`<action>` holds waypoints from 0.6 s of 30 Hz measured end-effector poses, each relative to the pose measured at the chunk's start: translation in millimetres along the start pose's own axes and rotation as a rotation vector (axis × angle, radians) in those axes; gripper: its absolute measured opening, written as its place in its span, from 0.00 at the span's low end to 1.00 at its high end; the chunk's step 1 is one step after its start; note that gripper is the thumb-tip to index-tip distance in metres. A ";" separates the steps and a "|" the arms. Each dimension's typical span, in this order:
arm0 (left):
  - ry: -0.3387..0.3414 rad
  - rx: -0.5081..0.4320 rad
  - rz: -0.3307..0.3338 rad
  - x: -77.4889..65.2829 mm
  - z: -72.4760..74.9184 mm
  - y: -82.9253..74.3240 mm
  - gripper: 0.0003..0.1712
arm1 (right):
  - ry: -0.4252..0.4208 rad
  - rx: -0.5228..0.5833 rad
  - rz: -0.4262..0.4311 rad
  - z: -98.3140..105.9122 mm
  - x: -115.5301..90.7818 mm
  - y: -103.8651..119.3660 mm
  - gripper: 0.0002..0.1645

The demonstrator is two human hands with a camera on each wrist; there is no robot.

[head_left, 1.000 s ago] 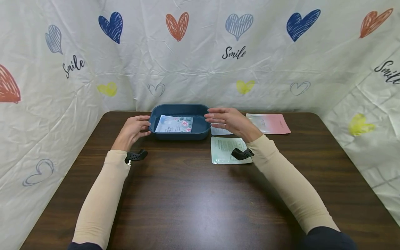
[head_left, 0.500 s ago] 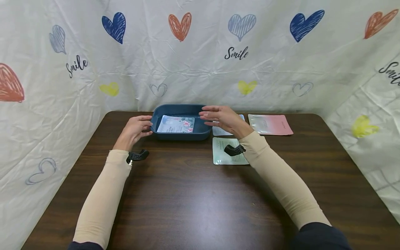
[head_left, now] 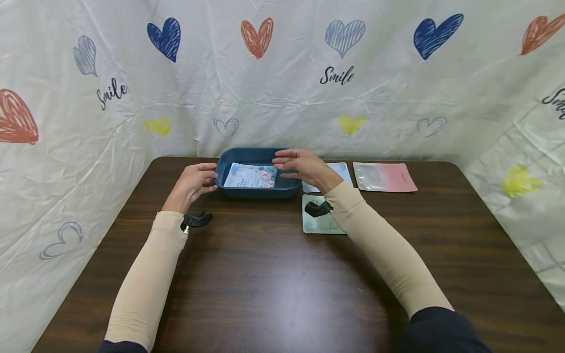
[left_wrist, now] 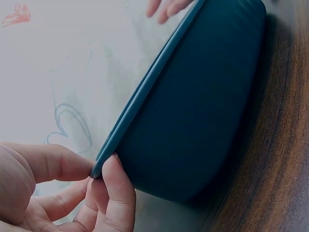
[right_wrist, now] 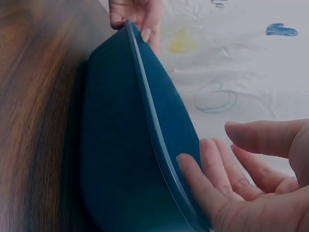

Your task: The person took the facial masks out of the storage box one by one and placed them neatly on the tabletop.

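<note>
A dark blue plastic basin [head_left: 258,194] stands near the table's back edge. At its left end my left hand [head_left: 192,184] pinches the rim; the left wrist view has the thumb [left_wrist: 63,164] on one side and fingers [left_wrist: 119,198] on the other. Inside lies a flat floral sachet [head_left: 250,175], white, blue and pink. My right hand [head_left: 304,169] hovers over the basin's right end, fingers loosely spread and holding nothing. In the right wrist view its fingers [right_wrist: 193,181] are beside the rim; whether they touch it I cannot tell.
A pale blue sachet [head_left: 341,171], partly behind my right hand, lies right of the basin. Farther right is a silver-and-pink sachet [head_left: 388,177]. A mint green sachet [head_left: 319,225] lies nearer, partly under the right wrist. A white cloth [head_left: 282,88] hangs behind the table [head_left: 265,274].
My right hand has moved left, from beside the basin's right edge to over its right end, uncovering more of the pale blue sachet. The left hand keeps its hold on the rim.
</note>
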State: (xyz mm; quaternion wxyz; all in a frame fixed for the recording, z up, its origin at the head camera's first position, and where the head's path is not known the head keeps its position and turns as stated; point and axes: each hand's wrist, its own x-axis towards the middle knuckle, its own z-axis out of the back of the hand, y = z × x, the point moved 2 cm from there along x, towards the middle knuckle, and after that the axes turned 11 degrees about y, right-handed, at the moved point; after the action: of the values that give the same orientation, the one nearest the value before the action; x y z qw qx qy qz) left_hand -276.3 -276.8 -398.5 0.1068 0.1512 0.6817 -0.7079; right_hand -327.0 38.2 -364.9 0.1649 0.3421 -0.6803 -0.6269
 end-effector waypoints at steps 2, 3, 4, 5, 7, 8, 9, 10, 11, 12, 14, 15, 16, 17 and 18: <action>0.002 -0.003 -0.003 0.1 0.3 -0.1 0.28 | -0.001 0.003 -0.009 -3.1 5.7 -0.5 0.31; 0.003 -0.005 -0.004 0.1 0.6 -0.1 0.28 | 0.001 0.002 -0.013 -4.6 8.3 -0.8 0.31; 0.003 -0.007 -0.005 -0.1 0.7 -0.1 0.28 | 0.000 0.004 -0.018 -6.0 11.0 -1.1 0.31; 0.005 -0.010 -0.005 -0.2 0.6 -0.2 0.28 | -0.001 0.003 -0.022 -7.8 13.2 -1.3 0.31; 0.008 -0.009 -0.004 -0.5 0.6 -0.2 0.28 | -0.009 -0.010 -0.037 -10.2 18.5 -2.6 0.31; 0.009 -0.008 -0.003 -0.7 0.5 -0.4 0.28 | -0.014 -0.014 -0.044 -11.4 20.7 -3.1 0.32; 0.010 -0.011 -0.003 -0.8 0.5 -0.7 0.28 | -0.022 -0.019 -0.052 -12.5 22.8 -3.8 0.32; 0.010 -0.008 -0.002 -0.7 0.2 -0.6 0.28 | -0.033 -0.028 -0.062 -13.5 24.6 -4.8 0.32; 0.009 -0.008 -0.001 -0.6 0.2 -0.5 0.28 | -0.041 -0.036 -0.073 -14.5 26.4 -5.8 0.32; 0.009 -0.007 0.000 -0.4 0.2 -0.5 0.28 | -0.051 -0.044 -0.088 -15.1 28.5 -7.0 0.32; 0.006 -0.011 0.000 0.1 0.3 -0.3 0.28 | -0.070 -0.056 -0.111 -16.8 31.6 -8.8 0.32; 0.005 -0.015 0.000 0.4 0.4 -0.1 0.28 | -0.077 -0.064 -0.125 -17.4 33.4 -9.9 0.32; 0.007 -0.017 -0.002 0.7 0.5 -0.1 0.28 | -0.079 -0.070 -0.139 -18.2 35.0 -10.8 0.32; 0.006 -0.022 -0.002 0.9 0.6 0.1 0.28 | -0.081 -0.075 -0.152 -18.9 36.5 -11.6 0.32; 0.006 -0.024 -0.002 1.0 0.6 0.4 0.28 | -0.080 -0.082 -0.164 -19.7 37.7 -12.3 0.32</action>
State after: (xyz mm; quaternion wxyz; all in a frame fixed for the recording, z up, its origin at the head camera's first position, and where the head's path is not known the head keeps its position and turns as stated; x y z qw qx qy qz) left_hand -277.2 -277.4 -399.2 0.1058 0.1511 0.6907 -0.6992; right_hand -337.7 -1.5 -381.4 0.0995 0.3642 -0.6300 -0.6787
